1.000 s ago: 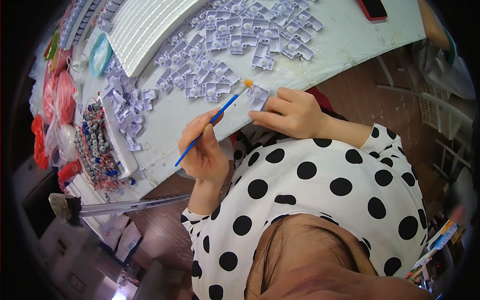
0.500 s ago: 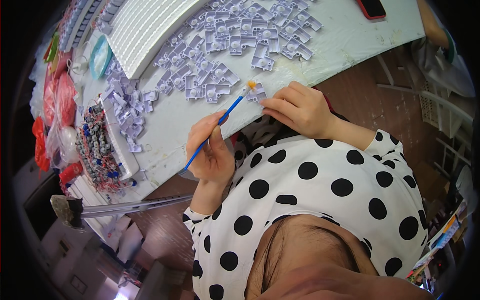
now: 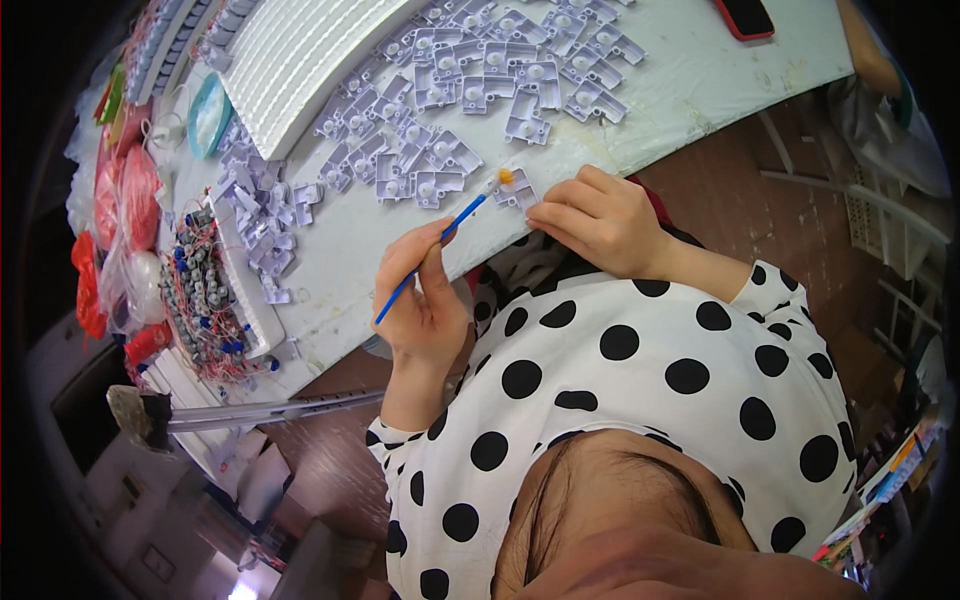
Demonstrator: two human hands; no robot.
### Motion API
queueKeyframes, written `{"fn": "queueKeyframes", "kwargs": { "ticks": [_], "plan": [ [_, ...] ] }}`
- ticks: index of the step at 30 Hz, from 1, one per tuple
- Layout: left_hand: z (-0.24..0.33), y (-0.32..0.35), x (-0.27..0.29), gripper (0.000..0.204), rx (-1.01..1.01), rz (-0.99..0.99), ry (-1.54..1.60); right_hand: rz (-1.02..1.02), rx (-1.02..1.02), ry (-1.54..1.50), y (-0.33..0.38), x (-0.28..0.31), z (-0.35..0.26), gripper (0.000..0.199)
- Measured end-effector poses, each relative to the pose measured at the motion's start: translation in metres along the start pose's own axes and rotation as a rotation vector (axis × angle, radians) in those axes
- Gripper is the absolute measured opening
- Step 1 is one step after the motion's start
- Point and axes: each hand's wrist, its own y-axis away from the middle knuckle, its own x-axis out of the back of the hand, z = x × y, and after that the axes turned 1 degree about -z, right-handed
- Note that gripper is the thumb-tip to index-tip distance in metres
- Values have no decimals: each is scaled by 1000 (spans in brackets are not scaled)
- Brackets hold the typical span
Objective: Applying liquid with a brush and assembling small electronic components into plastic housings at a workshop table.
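The person sits at the near edge of a white worktop (image 3: pixel 700 90), head and polka-dot top filling the lower part of the view. The left hand (image 3: pixel 425 305) holds a thin blue brush (image 3: pixel 440 245), its fingers closed around the handle like a pen, with the orange-tipped bristles reaching to a small grey plastic part (image 3: pixel 518 192) that lies on the worktop just inside the near edge. The right hand (image 3: pixel 600 215) rests on that same part, its fingers pressed flat on the part's near side and pinning it down rather than wrapping it.

Further in from the near edge, a spread of matching grey plastic parts (image 3: pixel 470 110) covers the middle of the worktop. A white ribbed tray (image 3: pixel 300 55) lies toward the far left, and a box of small wired components (image 3: pixel 205 300) sits by the left edge. A red phone (image 3: pixel 745 15) lies at the far edge.

To do the dabbing well, the brush tip probably needs a light, steady touch on the exact spot, while the right hand keeps the part from sliding and stays clear of the bristles; too heavy a stroke could smear onto the worktop
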Motion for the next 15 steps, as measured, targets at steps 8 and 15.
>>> {"fn": "queueKeyframes", "kwargs": {
  "ticks": [8,15],
  "plan": [
    [1,0,3,15,38,40,17,-12,12,8,-2,0,0,16],
    [1,-2,5,12,9,27,-5,-13,9,13,-2,0,0,16]
  ]
}}
